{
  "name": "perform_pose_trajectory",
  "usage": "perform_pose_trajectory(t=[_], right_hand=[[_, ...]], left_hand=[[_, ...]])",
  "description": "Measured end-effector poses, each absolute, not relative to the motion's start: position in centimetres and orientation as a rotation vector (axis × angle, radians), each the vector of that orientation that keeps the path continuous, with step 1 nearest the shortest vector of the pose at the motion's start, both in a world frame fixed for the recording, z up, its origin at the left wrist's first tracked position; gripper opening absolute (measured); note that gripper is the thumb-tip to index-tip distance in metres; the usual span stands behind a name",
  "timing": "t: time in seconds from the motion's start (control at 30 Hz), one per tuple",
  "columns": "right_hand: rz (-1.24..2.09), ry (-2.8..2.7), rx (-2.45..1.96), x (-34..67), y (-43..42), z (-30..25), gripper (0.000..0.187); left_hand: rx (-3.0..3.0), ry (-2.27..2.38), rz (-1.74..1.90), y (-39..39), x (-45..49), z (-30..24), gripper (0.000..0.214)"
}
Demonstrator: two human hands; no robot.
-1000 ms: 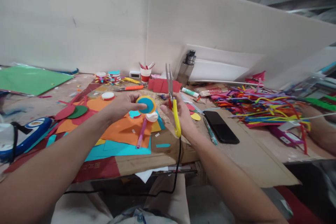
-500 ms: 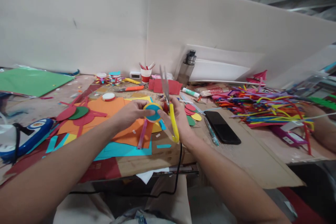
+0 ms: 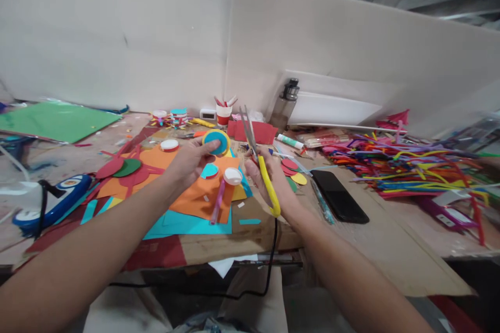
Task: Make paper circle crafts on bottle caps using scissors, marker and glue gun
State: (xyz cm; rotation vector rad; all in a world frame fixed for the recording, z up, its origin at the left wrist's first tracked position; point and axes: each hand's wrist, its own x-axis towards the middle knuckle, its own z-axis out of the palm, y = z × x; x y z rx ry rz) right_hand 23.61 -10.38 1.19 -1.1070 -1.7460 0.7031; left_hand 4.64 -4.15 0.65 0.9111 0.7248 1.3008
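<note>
Between thumb and fingers, my left hand (image 3: 191, 162) holds up a round disc (image 3: 216, 142), blue in the middle with a yellow rim. My right hand (image 3: 269, 174) grips yellow-handled scissors (image 3: 267, 184), their blades pointing up and slightly parted. Below the disc, a small piece with a blue top (image 3: 210, 170) lies on orange paper (image 3: 187, 197). Beside it is a white round cap (image 3: 233, 176), and a purple straw-like tube (image 3: 217, 203) extends below the cap. Blue paper (image 3: 191, 223) shows under the orange sheets.
A black phone (image 3: 339, 196) lies at right, near a heap of colourful pipe cleaners (image 3: 406, 161). Red and green paper circles (image 3: 128, 167) lie at left. Behind stand a bottle (image 3: 285, 101), a red-and-white cup (image 3: 224, 113) and a glue stick (image 3: 290, 141).
My left hand has lifted the disc up and left, away from my right hand. The white cap and blue-topped piece now show beneath. The scissors have moved slightly right and down.
</note>
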Motion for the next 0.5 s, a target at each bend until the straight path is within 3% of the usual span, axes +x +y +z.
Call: perform_pose_trajectory(t=[0.5], right_hand=[[0.789,-2.049,-1.242,23.63,-11.21,1.88,0.037]], left_hand=[[0.735,0.624,1.575,-3.46,4.18,1.29,0.032]])
